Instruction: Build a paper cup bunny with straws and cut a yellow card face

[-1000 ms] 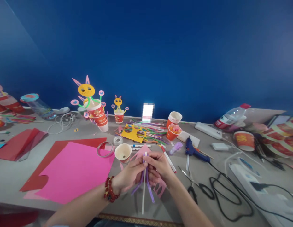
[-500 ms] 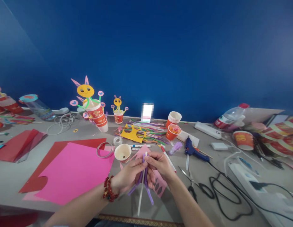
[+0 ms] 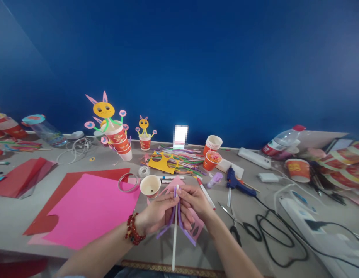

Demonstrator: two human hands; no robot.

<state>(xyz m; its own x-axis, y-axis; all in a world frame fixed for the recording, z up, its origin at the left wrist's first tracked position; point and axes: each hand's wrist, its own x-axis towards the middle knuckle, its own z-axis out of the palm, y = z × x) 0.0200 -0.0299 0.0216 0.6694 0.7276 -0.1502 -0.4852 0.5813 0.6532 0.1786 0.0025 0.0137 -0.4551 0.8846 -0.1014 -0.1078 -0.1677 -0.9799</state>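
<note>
Both hands meet at the middle front, pinching a white stick [image 3: 174, 243] together with purple pipe cleaners [image 3: 187, 236]. My left hand [image 3: 156, 212], with a red bead bracelet at its wrist, presses the bundle from the left near its top. My right hand [image 3: 193, 202] grips it from the right, thumb close to the stick's upper end. The purple pieces spread outward below the fingers, one to each side of the stick. Behind the hands lies a cut pink sheet [image 3: 198, 226]. A paper cup [image 3: 150, 187] with a hole in its bottom stands just beyond my left hand.
Bright pink paper [image 3: 95, 212] lies at left beside a tape ring. Cup figures [image 3: 121, 141], yellow cut paper [image 3: 162, 162] and many pipe cleaners are at the back. On the right are a blue glue gun [image 3: 240, 185], scissors [image 3: 240, 224], black cable and a power strip [image 3: 301, 220].
The white stick's lower end has moved slightly down and right. The right purple strand's lower end has swung outward to the right. Both hands keep their hold.
</note>
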